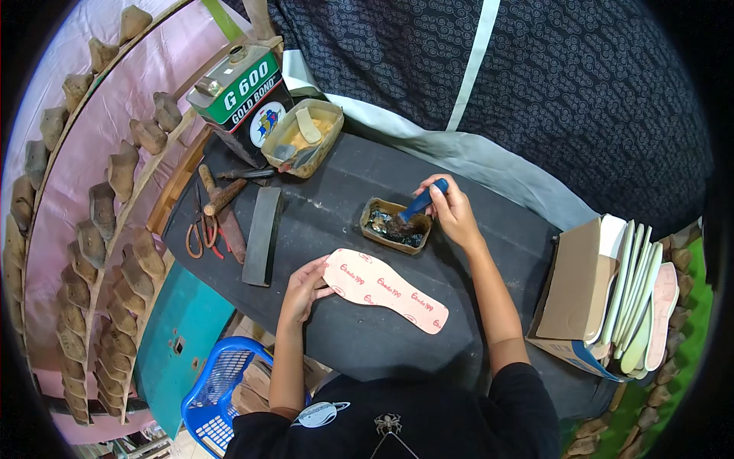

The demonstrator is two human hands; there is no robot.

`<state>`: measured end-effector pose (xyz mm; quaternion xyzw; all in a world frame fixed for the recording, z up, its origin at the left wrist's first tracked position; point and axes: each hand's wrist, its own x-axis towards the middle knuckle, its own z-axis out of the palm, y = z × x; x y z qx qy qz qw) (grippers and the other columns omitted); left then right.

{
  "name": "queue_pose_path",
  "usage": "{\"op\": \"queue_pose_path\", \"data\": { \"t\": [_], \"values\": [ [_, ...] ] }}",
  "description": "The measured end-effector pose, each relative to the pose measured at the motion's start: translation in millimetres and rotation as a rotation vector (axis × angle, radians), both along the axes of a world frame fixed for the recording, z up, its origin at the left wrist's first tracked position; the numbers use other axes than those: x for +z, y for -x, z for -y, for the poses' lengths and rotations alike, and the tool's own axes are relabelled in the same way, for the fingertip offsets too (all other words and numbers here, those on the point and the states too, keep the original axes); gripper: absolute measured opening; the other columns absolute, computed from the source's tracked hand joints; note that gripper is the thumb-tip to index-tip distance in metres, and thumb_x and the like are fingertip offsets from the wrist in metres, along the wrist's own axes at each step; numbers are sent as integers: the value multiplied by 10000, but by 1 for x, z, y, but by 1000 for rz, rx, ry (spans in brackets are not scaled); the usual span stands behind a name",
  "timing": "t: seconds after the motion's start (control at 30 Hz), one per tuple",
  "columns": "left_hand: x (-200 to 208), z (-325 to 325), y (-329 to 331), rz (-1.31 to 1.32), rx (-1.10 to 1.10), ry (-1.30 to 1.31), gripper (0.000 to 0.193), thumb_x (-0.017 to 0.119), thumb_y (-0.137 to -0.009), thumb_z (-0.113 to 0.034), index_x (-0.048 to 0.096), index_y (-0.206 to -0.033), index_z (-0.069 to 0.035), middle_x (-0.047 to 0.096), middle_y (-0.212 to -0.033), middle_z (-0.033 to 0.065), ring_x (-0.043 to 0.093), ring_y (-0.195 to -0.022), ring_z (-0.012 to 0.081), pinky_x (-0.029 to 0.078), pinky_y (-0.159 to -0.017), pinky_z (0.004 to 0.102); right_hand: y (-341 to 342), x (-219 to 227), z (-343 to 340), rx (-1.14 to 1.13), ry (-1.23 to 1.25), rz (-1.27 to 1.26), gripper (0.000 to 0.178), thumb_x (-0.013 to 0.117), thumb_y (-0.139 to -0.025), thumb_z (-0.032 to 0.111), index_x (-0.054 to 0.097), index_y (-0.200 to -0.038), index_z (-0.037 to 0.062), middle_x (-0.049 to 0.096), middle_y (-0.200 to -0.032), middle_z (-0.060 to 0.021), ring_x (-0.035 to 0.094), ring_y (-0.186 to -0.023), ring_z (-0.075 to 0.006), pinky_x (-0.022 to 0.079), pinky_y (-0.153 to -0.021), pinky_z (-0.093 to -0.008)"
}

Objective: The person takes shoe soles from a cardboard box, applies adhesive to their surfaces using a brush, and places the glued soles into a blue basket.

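Between the fingers and thumb of my left hand (pixel 304 287) is the wide end of a pale pink insole (pixel 386 291) with red print, held above the dark table. My right hand (pixel 453 213) grips the blue handle of a brush (pixel 423 200). Its bristle end dips into a small rectangular tub (pixel 417 243) of dark, glossy glue-like stuff, and the bristle tips are partly hidden in it. The tub stands just beyond the insole, toward the middle of the table.
A grey rectangular block (pixel 262 237), a hammer (pixel 227 196) and scissors (pixel 200 226) lie at left. Behind them stand a metal can (pixel 241 103) and a plastic tub (pixel 330 115). A cardboard box (pixel 569 283) of insoles is at right. Shoe lasts (pixel 102 206) fill racks; a blue basket (pixel 200 405) stands below.
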<state>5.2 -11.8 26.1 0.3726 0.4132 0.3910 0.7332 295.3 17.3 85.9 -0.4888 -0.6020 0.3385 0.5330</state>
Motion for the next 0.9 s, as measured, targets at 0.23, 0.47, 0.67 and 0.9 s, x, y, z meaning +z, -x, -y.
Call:
{"op": "queue_pose_path", "data": {
  "t": [0.23, 0.47, 0.67, 0.9],
  "values": [
    [-8, 1, 14, -131, 5, -21, 247, 511, -833, -235, 529, -926, -7, 579, -795, 32, 562, -675, 77, 475, -583, 200, 5, -8, 8, -119, -75, -99, 184, 374, -892, 201, 440, -947, 38, 565, -816, -68, 469, -560, -46, 388, -494, -168],
    [-7, 12, 21, -158, -75, -54, 186, 531, -825, -221, 535, -836, -35, 563, -724, 9, 540, -628, 53, 455, -561, 171, -4, -32, 22, -326, -4, -688, 261, 381, -890, 300, 418, -882, 42, 553, -786, -123, 465, -510, -95, 386, -449, -206],
    [-2, 29, 31, -229, -117, -35, 190, 548, -815, -223, 552, -817, -33, 565, -729, 7, 549, -645, 55, 471, -579, 172, 2, -39, 47, -264, 248, -1147, 287, 440, -862, 338, 427, -782, 62, 460, -615, -47, 465, -515, -110, 402, -458, -216],
    [2, 47, 40, -217, -118, -35, 202, 569, -800, -202, 557, -845, -5, 566, -740, 22, 551, -635, 66, 486, -560, 184, 40, -36, 87, -230, 320, -1132, 267, 445, -861, 332, 440, -799, 73, 507, -646, -67, 454, -434, -104, 370, -368, -190]
  ]
}}
